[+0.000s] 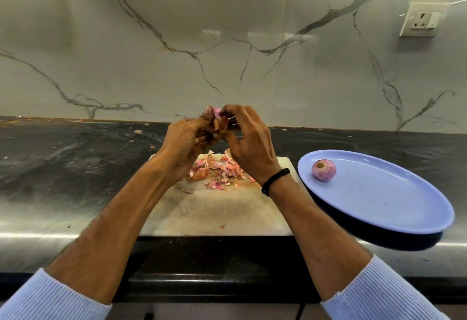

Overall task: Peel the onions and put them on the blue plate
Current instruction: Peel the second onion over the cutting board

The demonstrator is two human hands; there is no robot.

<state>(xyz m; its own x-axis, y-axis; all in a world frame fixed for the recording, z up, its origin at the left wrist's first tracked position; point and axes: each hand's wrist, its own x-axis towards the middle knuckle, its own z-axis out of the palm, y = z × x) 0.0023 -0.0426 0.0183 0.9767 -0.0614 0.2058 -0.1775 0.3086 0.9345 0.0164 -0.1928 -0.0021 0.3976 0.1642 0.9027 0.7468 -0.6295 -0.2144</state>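
Observation:
Above the far end of the white cutting board (214,216), my left hand (188,140) grips a small pink onion (217,117), most of it hidden by fingers. My right hand (246,143) pinches the onion's skin from the right side. A pile of pink and brown onion peels (218,172) lies on the board under the hands. One peeled purple onion (323,169) sits on the left part of the blue plate (394,201), to the right of the board.
The board and plate rest on a dark, glossy counter (75,168) with scattered crumbs. A marble-patterned wall stands behind, with a wall socket (421,19) at the upper right. The plate overhangs the counter's front edge slightly.

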